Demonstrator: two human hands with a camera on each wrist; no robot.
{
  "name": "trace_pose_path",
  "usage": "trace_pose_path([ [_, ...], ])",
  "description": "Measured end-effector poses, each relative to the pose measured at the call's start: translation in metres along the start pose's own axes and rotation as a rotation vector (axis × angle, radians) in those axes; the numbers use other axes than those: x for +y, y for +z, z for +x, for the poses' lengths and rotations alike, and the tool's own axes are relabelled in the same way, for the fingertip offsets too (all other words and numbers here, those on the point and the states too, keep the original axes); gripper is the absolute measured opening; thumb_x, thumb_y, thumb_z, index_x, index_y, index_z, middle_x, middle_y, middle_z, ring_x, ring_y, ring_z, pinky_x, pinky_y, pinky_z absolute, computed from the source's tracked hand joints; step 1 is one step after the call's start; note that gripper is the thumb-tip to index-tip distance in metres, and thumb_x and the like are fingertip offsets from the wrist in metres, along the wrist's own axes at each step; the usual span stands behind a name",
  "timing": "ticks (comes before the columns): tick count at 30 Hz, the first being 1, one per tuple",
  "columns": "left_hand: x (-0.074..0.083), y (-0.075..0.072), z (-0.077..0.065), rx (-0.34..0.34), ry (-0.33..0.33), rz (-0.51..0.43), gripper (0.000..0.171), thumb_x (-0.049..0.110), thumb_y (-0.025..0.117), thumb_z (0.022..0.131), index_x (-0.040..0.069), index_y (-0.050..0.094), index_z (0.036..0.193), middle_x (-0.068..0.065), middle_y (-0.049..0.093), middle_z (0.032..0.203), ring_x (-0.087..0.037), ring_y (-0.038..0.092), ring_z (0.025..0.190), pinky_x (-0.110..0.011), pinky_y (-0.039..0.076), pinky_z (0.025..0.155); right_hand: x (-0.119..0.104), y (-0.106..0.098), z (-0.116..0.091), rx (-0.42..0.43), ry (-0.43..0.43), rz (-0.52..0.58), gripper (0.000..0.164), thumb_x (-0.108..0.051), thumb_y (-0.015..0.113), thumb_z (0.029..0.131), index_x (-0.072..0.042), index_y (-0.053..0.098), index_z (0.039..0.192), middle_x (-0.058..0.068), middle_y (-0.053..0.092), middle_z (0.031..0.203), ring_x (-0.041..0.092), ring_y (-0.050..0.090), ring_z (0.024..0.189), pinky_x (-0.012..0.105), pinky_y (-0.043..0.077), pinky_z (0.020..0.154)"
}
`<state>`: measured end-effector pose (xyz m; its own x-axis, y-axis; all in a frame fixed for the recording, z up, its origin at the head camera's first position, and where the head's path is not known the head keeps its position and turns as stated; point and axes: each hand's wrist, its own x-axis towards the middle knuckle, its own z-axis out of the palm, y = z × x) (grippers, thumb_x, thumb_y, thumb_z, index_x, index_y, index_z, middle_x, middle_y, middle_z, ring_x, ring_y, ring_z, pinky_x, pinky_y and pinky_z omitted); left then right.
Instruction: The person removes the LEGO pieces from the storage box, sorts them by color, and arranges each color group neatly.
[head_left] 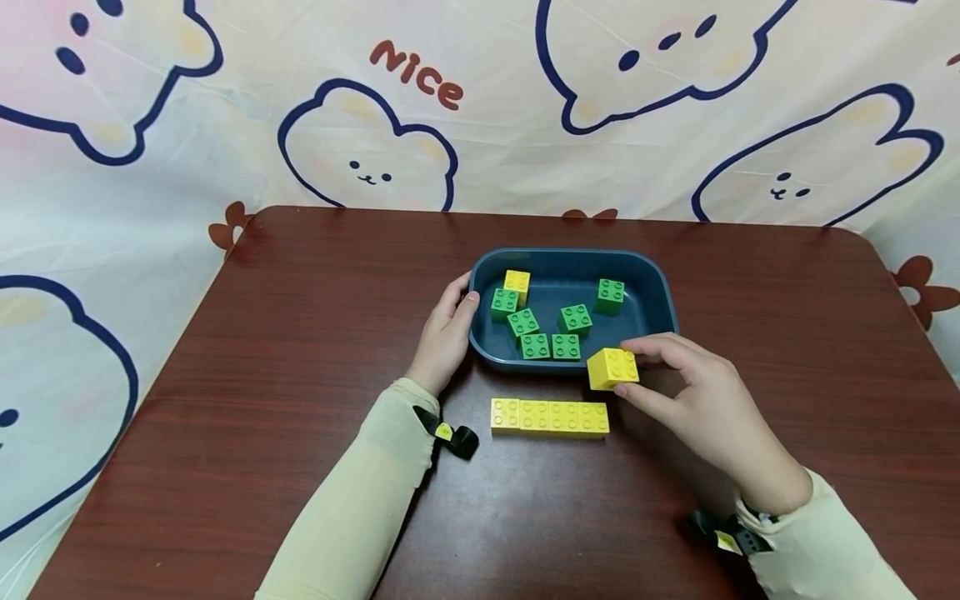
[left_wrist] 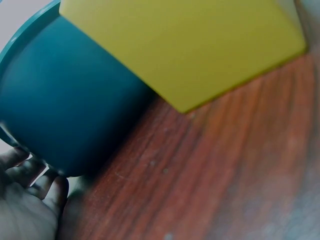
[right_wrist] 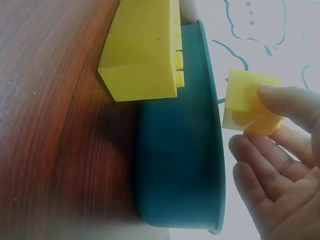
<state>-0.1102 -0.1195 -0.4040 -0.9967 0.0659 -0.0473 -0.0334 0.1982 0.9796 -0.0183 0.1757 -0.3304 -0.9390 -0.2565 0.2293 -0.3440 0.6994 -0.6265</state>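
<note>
My right hand pinches a yellow toy brick between thumb and fingers, above the near right part of a dark blue tray. In the right wrist view, the thumb presses one face of this brick. My left hand holds the tray's left end, with the thumb at the rim. Its fingertips lie against the outer wall in the left wrist view. Between my arms, a row of joined yellow bricks rests on the table just in front of the tray.
Inside the tray lie several green bricks, among them a green brick at the right, and one yellow brick at the back left. A brown wooden table carries everything. Behind it hangs a printed cloth.
</note>
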Motion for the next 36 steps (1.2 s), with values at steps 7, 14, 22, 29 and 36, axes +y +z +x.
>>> trace_pose_path([
  [7,0.0,0.001,-0.001,0.001,-0.001,-0.001,0.044,0.041,0.042,0.108,0.03,0.044,0.151,0.011,0.044,0.152,-0.01,0.037,0.14,-0.046,0.028,0.117,0.003,-0.007,-0.007,-0.029,0.007,0.026,0.042,-0.009,0.087,0.079,-0.016,0.07,0.116,-0.003,0.069,0.109,0.011,0.065,0.088,0.009,0.05,0.077],
  [14,-0.001,0.002,0.001,-0.011,0.003,-0.006,0.046,0.043,0.041,0.108,0.029,0.043,0.151,0.01,0.043,0.153,-0.01,0.036,0.14,-0.046,0.028,0.117,0.005,-0.016,-0.011,-0.099,0.021,-0.017,0.039,-0.013,0.088,0.078,-0.019,0.07,0.113,-0.005,0.068,0.107,0.013,0.066,0.09,0.023,0.056,0.075],
  [22,0.0,0.0,0.001,0.001,-0.003,0.005,0.046,0.041,0.042,0.108,0.028,0.043,0.152,0.01,0.043,0.152,-0.01,0.037,0.14,-0.045,0.029,0.116,0.01,-0.02,-0.012,-0.19,0.071,-0.033,0.037,-0.018,0.09,0.076,-0.018,0.07,0.108,-0.001,0.07,0.105,0.015,0.066,0.089,0.038,0.059,0.077],
  [29,0.001,-0.001,0.0,0.002,0.001,-0.006,0.045,0.039,0.041,0.108,0.026,0.043,0.152,0.009,0.044,0.152,-0.01,0.037,0.14,-0.044,0.028,0.117,0.016,-0.017,-0.01,-0.286,0.091,-0.031,0.036,-0.02,0.089,0.077,-0.02,0.069,0.106,-0.004,0.069,0.105,0.016,0.067,0.092,0.044,0.058,0.081],
  [36,0.001,0.0,0.0,-0.002,-0.001,-0.009,0.045,0.039,0.041,0.108,0.027,0.043,0.152,0.009,0.043,0.153,-0.01,0.036,0.141,-0.045,0.028,0.117,0.021,-0.01,-0.009,-0.344,0.129,-0.028,0.034,-0.021,0.088,0.078,-0.021,0.068,0.105,-0.006,0.068,0.103,0.013,0.065,0.091,0.039,0.055,0.078],
])
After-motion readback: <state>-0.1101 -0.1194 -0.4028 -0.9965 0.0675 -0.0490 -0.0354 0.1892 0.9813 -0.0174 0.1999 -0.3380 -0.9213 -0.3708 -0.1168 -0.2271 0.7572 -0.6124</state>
